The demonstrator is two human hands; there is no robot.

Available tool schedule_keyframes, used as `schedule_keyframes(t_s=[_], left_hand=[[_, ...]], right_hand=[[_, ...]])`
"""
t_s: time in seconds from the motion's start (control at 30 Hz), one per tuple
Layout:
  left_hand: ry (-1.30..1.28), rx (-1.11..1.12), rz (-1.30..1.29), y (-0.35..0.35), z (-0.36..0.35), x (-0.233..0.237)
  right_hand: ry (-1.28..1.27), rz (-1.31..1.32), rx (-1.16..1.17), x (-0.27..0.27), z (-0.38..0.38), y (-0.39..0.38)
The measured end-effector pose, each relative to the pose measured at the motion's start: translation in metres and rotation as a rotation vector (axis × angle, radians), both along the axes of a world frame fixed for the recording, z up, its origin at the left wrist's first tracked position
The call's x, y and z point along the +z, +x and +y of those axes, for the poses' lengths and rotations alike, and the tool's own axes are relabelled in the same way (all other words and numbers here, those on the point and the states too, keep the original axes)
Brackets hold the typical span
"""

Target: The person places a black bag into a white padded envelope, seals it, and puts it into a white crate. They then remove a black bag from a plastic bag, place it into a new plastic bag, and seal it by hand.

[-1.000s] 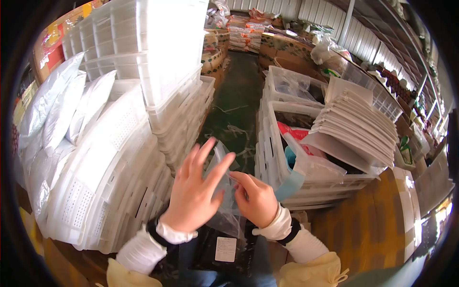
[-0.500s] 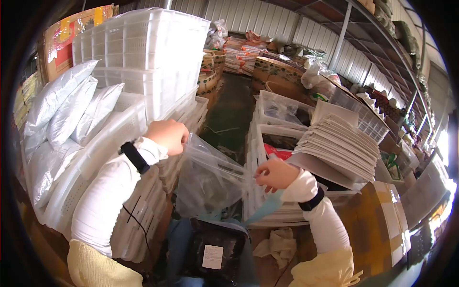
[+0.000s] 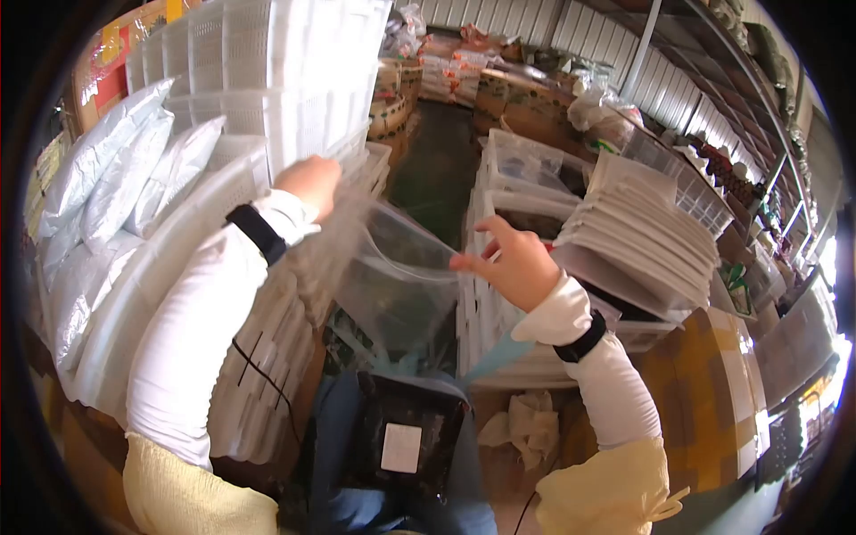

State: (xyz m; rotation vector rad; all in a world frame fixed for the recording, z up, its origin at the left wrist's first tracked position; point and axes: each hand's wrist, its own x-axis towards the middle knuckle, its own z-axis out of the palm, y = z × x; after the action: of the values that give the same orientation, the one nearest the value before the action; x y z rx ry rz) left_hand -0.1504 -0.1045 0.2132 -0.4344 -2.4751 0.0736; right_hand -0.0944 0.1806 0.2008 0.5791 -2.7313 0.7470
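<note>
A clear plastic bag (image 3: 399, 299) hangs in front of me with its mouth parted. My left hand (image 3: 309, 185) is closed on the bag's left edge. My right hand (image 3: 517, 263) is beside the bag's right upper corner, its thumb at the plastic and its index finger lifted away from the thumb. Below the bag, a flat black package (image 3: 417, 423) with a white label (image 3: 401, 448) rests on my lap.
White plastic crates (image 3: 241, 71) are stacked at left, with silver-grey mailer bags (image 3: 107, 178) in one. At right stand more crates (image 3: 490, 308), a stack of white sheets (image 3: 646, 223) and a taped cardboard box (image 3: 704, 392). A crumpled cloth (image 3: 532, 428) lies near my right knee.
My right hand has spread its fingers and turned upward at the bag's edge. The left hand keeps its grip, and the bag's mouth is wider. The view has tilted slightly down.
</note>
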Motion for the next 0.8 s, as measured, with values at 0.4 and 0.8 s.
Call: schedule_keyframes(t_s=[0.4, 0.8], left_hand=[[0.151, 0.108, -0.553, 0.076, 0.034, -0.105], [0.266, 0.042, -0.851, 0.102, 0.048, -0.192]], right_hand=[[-0.618, -0.667, 0.008, -0.238, 0.043, 0.116], [-0.593, -0.504, -0.273, -0.222, 0.004, 0.186]])
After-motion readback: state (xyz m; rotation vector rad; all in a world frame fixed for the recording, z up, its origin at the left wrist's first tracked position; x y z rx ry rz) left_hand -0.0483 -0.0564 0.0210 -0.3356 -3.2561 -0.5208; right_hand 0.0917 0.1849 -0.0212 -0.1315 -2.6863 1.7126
